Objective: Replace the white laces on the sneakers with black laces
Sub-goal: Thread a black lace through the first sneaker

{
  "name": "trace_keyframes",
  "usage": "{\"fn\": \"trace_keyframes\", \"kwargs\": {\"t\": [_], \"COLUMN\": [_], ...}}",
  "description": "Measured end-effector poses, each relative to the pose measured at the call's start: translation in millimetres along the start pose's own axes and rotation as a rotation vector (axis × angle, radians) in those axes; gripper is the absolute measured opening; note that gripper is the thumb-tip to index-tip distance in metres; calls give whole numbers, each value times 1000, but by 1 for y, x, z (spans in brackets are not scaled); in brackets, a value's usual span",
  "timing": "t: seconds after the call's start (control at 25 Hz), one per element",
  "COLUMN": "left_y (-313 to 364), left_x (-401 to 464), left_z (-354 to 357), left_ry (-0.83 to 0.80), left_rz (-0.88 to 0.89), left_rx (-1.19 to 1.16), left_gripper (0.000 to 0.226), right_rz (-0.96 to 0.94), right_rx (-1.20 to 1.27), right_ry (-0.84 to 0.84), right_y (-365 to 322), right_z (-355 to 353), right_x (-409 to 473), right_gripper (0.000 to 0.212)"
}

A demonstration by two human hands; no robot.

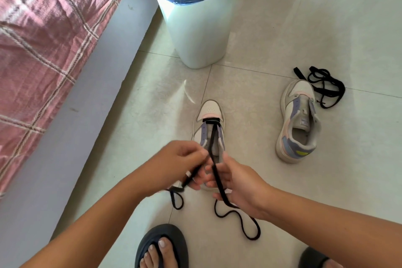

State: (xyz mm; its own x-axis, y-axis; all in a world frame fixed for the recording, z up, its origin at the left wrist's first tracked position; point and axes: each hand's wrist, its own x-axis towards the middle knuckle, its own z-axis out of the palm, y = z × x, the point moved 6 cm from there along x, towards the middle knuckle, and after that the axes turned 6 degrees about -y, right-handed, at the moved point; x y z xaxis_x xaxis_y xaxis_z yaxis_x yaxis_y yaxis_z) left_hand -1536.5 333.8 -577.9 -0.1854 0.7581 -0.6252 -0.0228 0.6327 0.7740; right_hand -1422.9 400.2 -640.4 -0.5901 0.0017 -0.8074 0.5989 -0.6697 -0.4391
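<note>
Sneaker [210,128] points toe-away, lengthwise from the person, both hands' fingers [201,154] pinching its black lace [217,176] ends.

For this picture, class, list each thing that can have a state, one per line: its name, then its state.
Near sneaker: upright, black lace through its lowest eyelets only.
Black lace: both ends held, tails trailing on the floor.
Left hand: pinches one end.
Right hand: holds the other end.
Far sneaker: upright, unlaced.
Spare black lace: loose, tangled beside it.
Bin: open, blue liner.
</note>
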Motion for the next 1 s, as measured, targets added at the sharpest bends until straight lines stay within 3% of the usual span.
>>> {"fn": "trace_keyframes", "kwargs": {"t": [0.08,0.12,0.16,0.24,0.28,0.4,0.56,0.64,0.84,0.92,1.0], "left_y": [0,-5,-8,-17,-24,-36,-57,-65,-88,-89,-87], "left_x": [-6,-6,-2,7,14,33,36,33,7,-2,-7], "left_z": [28,29,21,-9,-14,7,-9,-35,-107,-123,-126], "left_ry": [-216,-224,-136,186,245,105,251,326,542,571,567], "left_rz": [-12,-51,-122,-245,-267,-211,-187,-150,-161,-150,-172], "left_rx": [450,608,618,394,240,-291,-835,-910,-401,-76,371], "left_gripper": [33,39,41,47,49,35,26,24,24,21,16], "right_rz": [-14,-40,-70,-101,-94,-72,-131,-126,-116,-102,-96], "right_rx": [102,87,47,16,25,-20,-71,-59,-314,-633,-1103], "right_ry": [-75,-89,-88,-89,-109,-145,26,77,324,346,311], "right_y": [-8,-12,-16,-18,-16,-11,-16,-16,-19,-21,-25], "right_z": [7,8,8,8,10,11,-13,-29,-79,-91,-90], "right_x": [4,5,5,5,5,3,2,0,0,2,7], "right_gripper": [52,49,44,39,38,33,27,26,15,15,24]}}
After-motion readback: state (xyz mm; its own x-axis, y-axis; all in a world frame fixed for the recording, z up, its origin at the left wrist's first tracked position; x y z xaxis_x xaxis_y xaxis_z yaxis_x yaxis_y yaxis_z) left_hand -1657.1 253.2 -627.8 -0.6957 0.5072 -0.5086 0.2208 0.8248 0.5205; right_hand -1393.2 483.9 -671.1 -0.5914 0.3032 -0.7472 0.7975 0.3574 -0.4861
